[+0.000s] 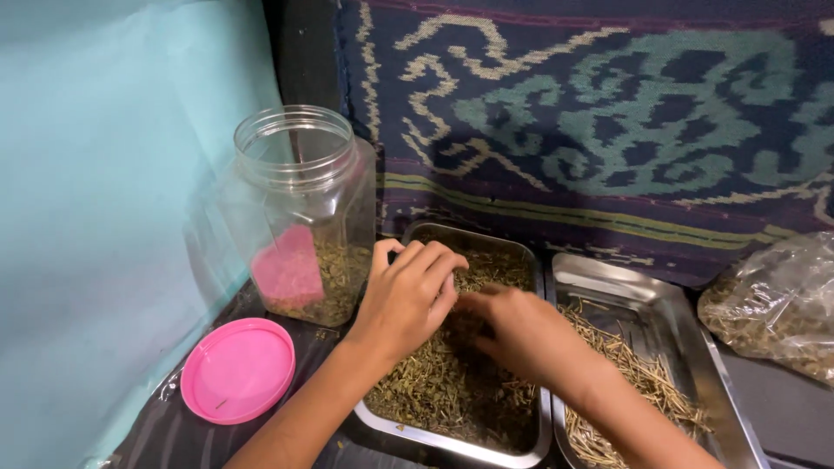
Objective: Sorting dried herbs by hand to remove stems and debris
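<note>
We find both hands down in the left steel tray, which sits on the dark worktop and is filled with dried green herb; the left hand has its fingers curled loosely into the herb, and the right hand is bent likewise, though whether either pinches anything we cannot tell; we judge the herb very light, brittle and crumbly, best gathered in small loose pinches rather than squeezed; the right steel tray, just beside, carries pale straw-like stems, stiffer and easily snapped; a clear plastic jar, open and partly filled, stands left of the trays, its pink lid lying flat nearby; a clear bag of herb rests at far right.
</note>
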